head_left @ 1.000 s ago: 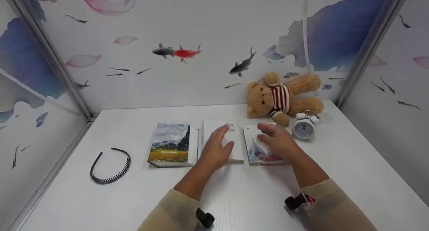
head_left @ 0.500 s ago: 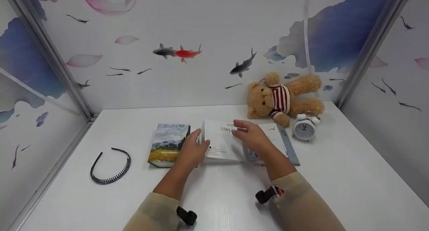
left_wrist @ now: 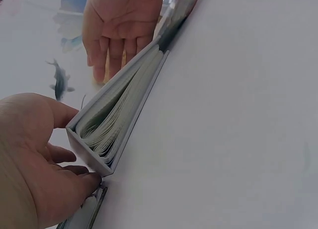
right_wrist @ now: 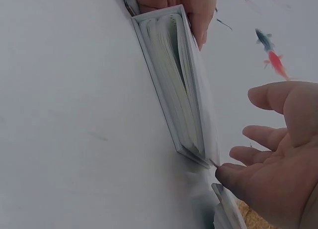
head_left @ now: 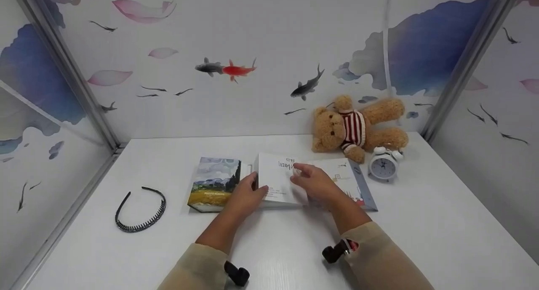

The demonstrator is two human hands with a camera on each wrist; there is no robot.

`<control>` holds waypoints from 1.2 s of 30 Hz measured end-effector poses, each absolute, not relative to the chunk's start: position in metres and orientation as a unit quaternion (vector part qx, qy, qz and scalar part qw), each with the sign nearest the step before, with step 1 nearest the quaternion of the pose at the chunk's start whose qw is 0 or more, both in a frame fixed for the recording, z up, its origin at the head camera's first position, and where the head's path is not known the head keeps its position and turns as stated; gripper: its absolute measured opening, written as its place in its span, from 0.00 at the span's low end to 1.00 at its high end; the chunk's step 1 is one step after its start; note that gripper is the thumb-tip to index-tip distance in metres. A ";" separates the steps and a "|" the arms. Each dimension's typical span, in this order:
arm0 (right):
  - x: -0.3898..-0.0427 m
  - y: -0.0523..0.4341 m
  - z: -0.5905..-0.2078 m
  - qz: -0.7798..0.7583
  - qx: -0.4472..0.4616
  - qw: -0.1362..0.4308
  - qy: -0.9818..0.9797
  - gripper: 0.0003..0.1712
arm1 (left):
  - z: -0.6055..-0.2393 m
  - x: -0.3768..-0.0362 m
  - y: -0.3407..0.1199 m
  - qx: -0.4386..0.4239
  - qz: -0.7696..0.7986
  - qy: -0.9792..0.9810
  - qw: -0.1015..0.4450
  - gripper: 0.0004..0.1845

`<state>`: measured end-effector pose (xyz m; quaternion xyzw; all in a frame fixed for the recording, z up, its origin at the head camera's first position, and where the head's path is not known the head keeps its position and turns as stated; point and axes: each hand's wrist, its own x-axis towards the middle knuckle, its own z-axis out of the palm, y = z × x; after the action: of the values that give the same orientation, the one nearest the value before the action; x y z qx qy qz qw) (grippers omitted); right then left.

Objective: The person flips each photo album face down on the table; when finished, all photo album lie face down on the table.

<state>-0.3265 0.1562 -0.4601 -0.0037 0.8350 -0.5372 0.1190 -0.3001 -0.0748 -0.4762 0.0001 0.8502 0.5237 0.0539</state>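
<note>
Middle of 3 books in a row on the white table: a white paperback book with dark printed text, front cover raised, between a landscape-painting book and a white illustrated book with a grey spine. Left hand curled around the spine-side corner, seemingly to steady it; right hand with relaxed fingers under the lifted cover, propping it, clasping nothing. Beyond, a tan teddy bear in a red-striped jumper, a small white alarm clock, a black toothed headband.
</note>
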 end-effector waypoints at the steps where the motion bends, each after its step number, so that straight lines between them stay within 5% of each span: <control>1: -0.326 0.155 -0.461 -0.537 -0.002 0.122 0.835 0.35 | -0.477 -0.300 -0.075 -0.001 0.524 0.850 0.057 0.39; 16: -0.314 0.142 -0.468 -0.493 -0.039 0.125 0.860 0.39 | -0.469 -0.295 -0.075 -0.013 0.574 0.818 0.016 0.35; 26: -0.309 0.138 -0.455 -0.562 -0.044 0.163 0.809 0.43 | -0.459 -0.297 -0.077 -0.027 0.700 0.712 0.046 0.35; 36: -0.301 0.132 -0.441 -0.643 -0.116 0.153 0.741 0.43 | -0.448 -0.290 -0.073 0.068 0.741 0.666 0.053 0.40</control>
<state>-0.3006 0.1316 -0.4406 -0.1155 0.7412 -0.6434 0.1529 -0.2900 -0.0727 -0.4482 0.0678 0.6661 0.7408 0.0534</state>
